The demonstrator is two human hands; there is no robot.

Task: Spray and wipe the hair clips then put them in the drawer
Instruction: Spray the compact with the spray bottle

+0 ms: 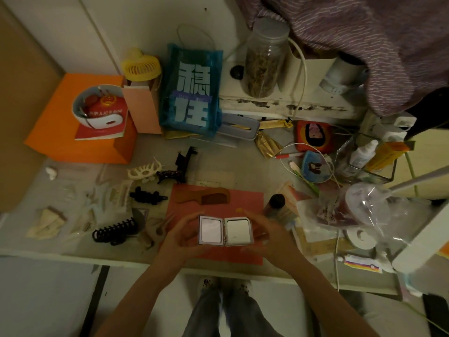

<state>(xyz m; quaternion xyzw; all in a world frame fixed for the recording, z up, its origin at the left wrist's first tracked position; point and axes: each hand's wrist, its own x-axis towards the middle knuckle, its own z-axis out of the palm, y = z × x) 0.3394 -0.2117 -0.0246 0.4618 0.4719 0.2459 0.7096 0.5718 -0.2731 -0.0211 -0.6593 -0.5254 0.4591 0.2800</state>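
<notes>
We could drop the little mirror [226, 231], because our blurry hands only hold it by its edges. It lies open flat, over the red mat [245, 203]. Our left hand [181, 235] curls its fingers on the left side. Our right hand [266, 233] curls on the right side. The hair clips [114, 232] lie on the desk [243, 166], untouched, to the left.

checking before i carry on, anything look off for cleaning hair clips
Both hands, left hand and right hand, hold an open compact mirror, not a clip. The hair clips lie untouched at left.
</notes>
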